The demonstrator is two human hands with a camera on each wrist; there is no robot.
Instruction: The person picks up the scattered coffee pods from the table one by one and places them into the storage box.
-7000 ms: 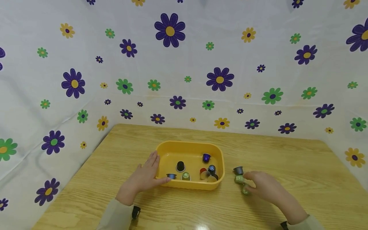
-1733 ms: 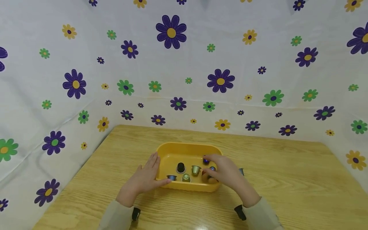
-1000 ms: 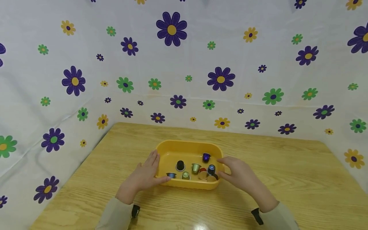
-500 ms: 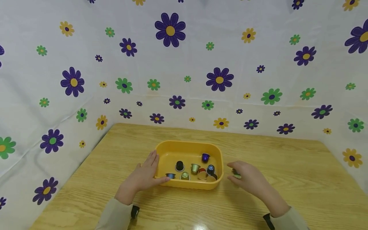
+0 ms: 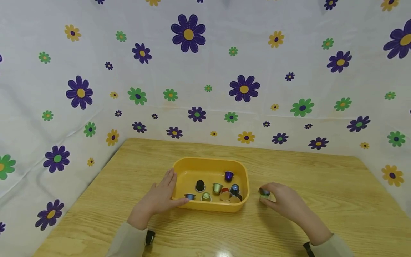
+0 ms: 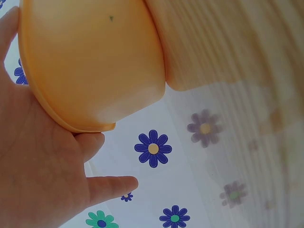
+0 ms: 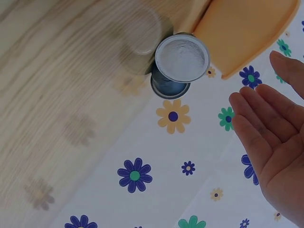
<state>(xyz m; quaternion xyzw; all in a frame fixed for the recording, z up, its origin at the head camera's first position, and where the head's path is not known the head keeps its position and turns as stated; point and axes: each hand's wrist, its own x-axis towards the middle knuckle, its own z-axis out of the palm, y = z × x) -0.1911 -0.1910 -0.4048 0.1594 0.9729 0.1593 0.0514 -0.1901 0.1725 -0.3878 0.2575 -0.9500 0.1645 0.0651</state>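
Observation:
My left hand [image 5: 157, 203] rests at the left end of the yellow tray [image 5: 205, 165], fingers straight along its outer wall and thumb over the front rim. Several coffee capsules lie inside, among them a purple one [image 5: 229, 176], a black one [image 5: 200, 185] and a pale green one [image 5: 217, 188]. On the table right of the tray sit a blue-grey capsule [image 5: 264, 191] and a green capsule [image 5: 264, 196], close together. Beside them is my right hand [image 5: 287, 201], thumb and fingers apart. In the right wrist view its fingers [image 7: 259, 137] hold nothing, and a silver capsule lid [image 7: 183, 58] faces the camera.
The wooden table [image 5: 321, 185] spreads around the tray. White cloth [image 5: 212, 64] printed with flowers hangs behind it and along both sides. Black straps [image 5: 150, 237] sit at the wrists by the sleeves.
Since the oldest frame, a pale green capsule has come into the tray from the table. The right hand has gone from over the tray back to the capsules at right; the left stays put.

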